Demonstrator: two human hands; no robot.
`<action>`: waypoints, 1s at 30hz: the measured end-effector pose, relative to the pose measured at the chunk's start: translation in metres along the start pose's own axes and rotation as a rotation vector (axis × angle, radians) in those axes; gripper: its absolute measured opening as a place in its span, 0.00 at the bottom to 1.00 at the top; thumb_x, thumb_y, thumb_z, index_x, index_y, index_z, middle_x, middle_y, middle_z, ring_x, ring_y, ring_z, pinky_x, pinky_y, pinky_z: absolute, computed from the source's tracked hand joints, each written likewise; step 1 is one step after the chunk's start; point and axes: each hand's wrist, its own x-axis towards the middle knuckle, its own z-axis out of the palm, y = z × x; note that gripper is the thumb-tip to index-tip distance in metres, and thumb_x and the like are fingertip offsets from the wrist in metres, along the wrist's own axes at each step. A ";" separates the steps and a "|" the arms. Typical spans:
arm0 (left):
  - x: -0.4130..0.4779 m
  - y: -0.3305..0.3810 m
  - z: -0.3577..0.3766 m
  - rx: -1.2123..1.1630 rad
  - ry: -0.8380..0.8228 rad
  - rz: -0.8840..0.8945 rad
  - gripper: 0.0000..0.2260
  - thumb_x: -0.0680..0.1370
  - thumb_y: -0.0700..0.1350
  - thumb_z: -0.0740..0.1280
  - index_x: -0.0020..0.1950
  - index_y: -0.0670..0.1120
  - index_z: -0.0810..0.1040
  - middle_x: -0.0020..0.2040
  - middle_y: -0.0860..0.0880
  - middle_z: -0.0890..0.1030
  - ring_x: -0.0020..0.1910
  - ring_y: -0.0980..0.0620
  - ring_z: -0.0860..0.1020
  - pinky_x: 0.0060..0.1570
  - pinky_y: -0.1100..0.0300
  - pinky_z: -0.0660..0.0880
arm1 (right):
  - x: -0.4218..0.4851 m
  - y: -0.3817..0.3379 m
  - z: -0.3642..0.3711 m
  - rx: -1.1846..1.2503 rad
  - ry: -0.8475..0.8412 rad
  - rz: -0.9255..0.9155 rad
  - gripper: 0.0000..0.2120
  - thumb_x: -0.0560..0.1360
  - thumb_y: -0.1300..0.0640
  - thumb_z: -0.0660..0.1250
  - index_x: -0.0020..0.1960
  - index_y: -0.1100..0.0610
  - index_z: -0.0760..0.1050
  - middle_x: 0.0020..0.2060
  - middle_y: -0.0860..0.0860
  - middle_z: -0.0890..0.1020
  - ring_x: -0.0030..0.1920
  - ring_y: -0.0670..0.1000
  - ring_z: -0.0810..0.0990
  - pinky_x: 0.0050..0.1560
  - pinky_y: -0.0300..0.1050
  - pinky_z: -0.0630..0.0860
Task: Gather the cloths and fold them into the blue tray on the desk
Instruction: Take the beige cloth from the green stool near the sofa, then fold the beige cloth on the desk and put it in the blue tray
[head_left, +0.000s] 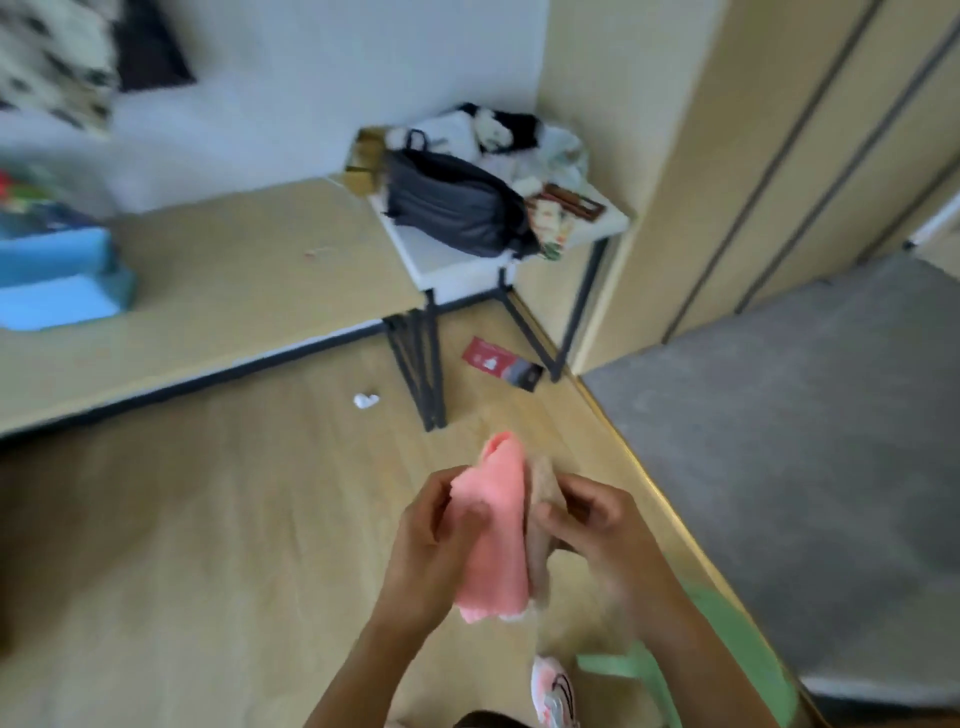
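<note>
A pink cloth (498, 525) hangs bunched between my two hands, low in the middle of the view above the wooden floor. My left hand (423, 535) grips its left side with curled fingers. A beige cloth (543, 499) lies against the pink one's right side, and my right hand (597, 519) holds it. The blue tray (62, 280) sits at the left end of the light wooden desk (234, 291), far up and left of my hands, blurred.
A small white table (447, 260) at the desk's right end carries a dark bag (457, 208) and clutter. On the floor lie a red booklet (498, 361) and a white scrap (366, 401). A grey rug (805, 426) and wardrobe doors fill the right.
</note>
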 end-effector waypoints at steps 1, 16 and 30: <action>-0.008 0.005 -0.021 0.044 0.003 0.021 0.20 0.71 0.57 0.68 0.62 0.56 0.76 0.52 0.56 0.83 0.49 0.58 0.81 0.42 0.67 0.75 | 0.003 -0.007 0.026 -0.018 -0.033 -0.020 0.14 0.74 0.54 0.72 0.47 0.66 0.79 0.35 0.59 0.75 0.40 0.52 0.73 0.44 0.58 0.73; -0.099 -0.009 -0.314 0.112 0.855 0.100 0.34 0.71 0.29 0.68 0.68 0.63 0.73 0.65 0.61 0.79 0.65 0.61 0.77 0.62 0.50 0.76 | 0.049 -0.069 0.388 -0.119 -0.724 -0.151 0.08 0.78 0.67 0.66 0.52 0.59 0.83 0.47 0.60 0.86 0.49 0.51 0.84 0.49 0.36 0.78; -0.034 -0.031 -0.571 0.030 1.235 0.038 0.24 0.70 0.38 0.78 0.60 0.59 0.79 0.54 0.61 0.84 0.55 0.62 0.81 0.52 0.60 0.80 | 0.204 -0.069 0.656 -0.115 -0.806 -0.151 0.12 0.72 0.67 0.74 0.47 0.52 0.83 0.45 0.52 0.87 0.48 0.52 0.85 0.49 0.39 0.79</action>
